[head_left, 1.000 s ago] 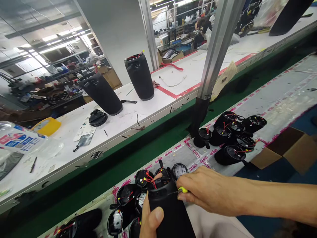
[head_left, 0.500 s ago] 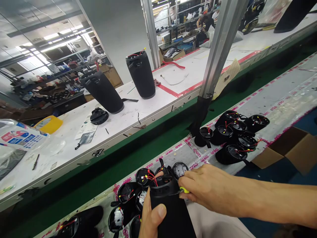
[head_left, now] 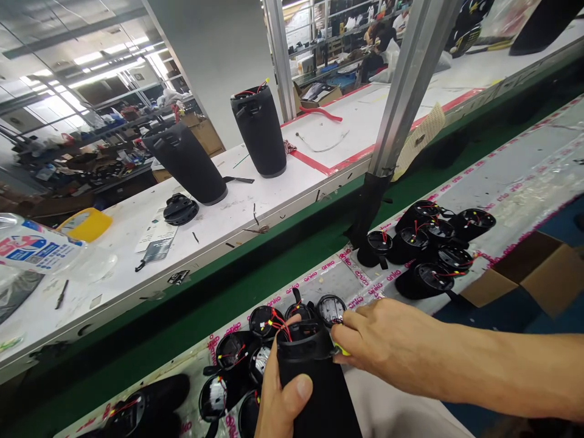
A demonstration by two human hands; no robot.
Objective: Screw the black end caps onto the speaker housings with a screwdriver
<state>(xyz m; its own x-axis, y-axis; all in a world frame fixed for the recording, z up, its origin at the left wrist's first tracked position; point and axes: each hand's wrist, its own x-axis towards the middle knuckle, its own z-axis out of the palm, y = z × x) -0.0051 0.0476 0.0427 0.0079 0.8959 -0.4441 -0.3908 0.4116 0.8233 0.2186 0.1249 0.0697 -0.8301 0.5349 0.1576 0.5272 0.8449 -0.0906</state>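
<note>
held cyl point(head_left: 317, 395): base cut off by bottom edge; we can't see it
L hand point(head_left: 287, 404): most fingers hidden behind held cyl, wrist out of frame
yellow tool point(head_left: 340, 350): mostly hidden in R hand point(head_left: 371, 337); tip too small for us to ID
bottle point(head_left: 39, 246): cut off, L edge
upper-R cyl point(head_left: 542, 27): top cut off
far people point(head_left: 384, 39): blurred, partly hidden; we can't tell what they handle

Post point(head_left: 399, 115): metal, dull sheen. Lower left of post: held cylinder point(head_left: 322, 395), matt black fabric-look, smooth plastic rim point(head_left: 303, 351). Far left of post: bottle point(head_left: 39, 244), clear glossy plastic. Lower right of post: box point(head_left: 547, 277), matt cardboard.
</note>
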